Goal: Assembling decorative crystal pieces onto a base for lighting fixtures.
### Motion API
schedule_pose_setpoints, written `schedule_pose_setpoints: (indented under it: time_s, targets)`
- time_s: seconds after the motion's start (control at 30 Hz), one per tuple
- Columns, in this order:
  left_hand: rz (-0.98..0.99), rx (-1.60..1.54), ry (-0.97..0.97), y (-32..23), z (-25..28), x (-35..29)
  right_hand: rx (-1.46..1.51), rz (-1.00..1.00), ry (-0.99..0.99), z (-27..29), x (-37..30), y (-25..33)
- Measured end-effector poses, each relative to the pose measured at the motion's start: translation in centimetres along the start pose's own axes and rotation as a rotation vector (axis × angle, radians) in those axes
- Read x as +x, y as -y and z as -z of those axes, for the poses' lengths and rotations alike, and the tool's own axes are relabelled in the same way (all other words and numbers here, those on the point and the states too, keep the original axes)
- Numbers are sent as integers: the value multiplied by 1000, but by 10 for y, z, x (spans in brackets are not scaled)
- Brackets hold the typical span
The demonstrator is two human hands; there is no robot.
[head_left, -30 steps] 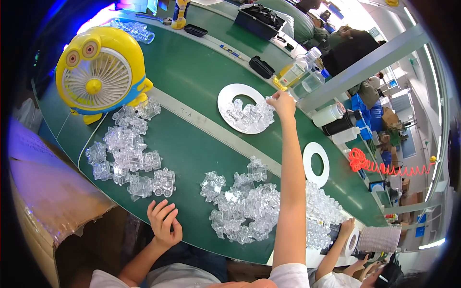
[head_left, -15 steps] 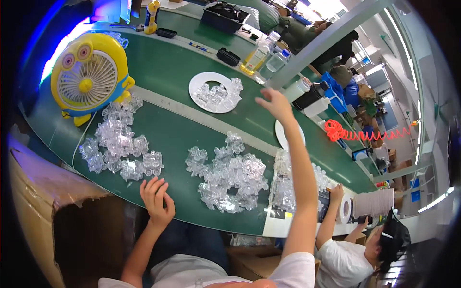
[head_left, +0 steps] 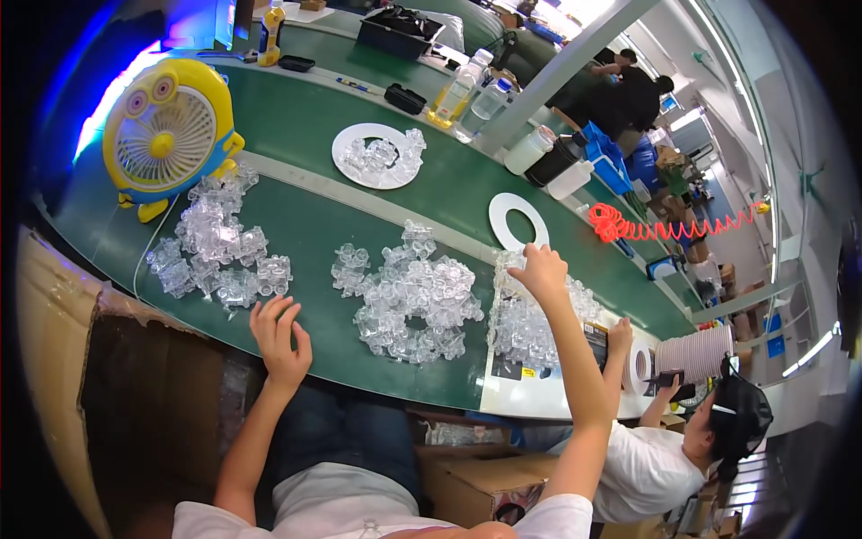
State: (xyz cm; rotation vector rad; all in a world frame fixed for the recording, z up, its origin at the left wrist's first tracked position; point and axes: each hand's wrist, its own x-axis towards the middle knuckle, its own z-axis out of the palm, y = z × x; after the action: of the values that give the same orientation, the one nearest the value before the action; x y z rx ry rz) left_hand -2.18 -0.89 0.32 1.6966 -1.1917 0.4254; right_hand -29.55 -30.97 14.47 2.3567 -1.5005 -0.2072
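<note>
At the green bench's (head_left: pixel 305 235) near edge, the left hand (head_left: pixel 283 343) hangs loosely open just beside some clear plastic parts (head_left: pixel 214 232). Farther along, the right hand (head_left: pixel 545 271) is at another clear heap (head_left: pixel 521 331), its grip unclear to me; beyond lies a white ring (head_left: pixel 498 218).

No lettering is readable here. A small yellow label (head_left: pixel 528 372) on the white panel (head_left: pixel 499 392), nearer the body than the right hand (head_left: pixel 543 269), has marks too small to decipher. Beyond that hand, leftward, the yellow-liquid bottle (head_left: pixel 460 87) bears an illegible pale label (head_left: pixel 455 94).
</note>
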Motion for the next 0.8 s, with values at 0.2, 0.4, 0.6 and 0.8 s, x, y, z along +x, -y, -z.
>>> schedule_pose_setpoints:
  time_s: [0.2, 0.4, 0.6, 0.8]
  targets:
    - [3, 30, -2, -1, 3, 1, 121, 55, -42, 5, -3, 5]
    - [9, 9, 0, 0, 2, 0, 314, 354, -344, 7, 13, 14]
    - [13, 24, 12, 0, 3, 0, 206, 627, -447, -10, 47, 17]
    - [17, 27, 16, 0, 2, -1, 481, 624, -229, -18, 60, 19]
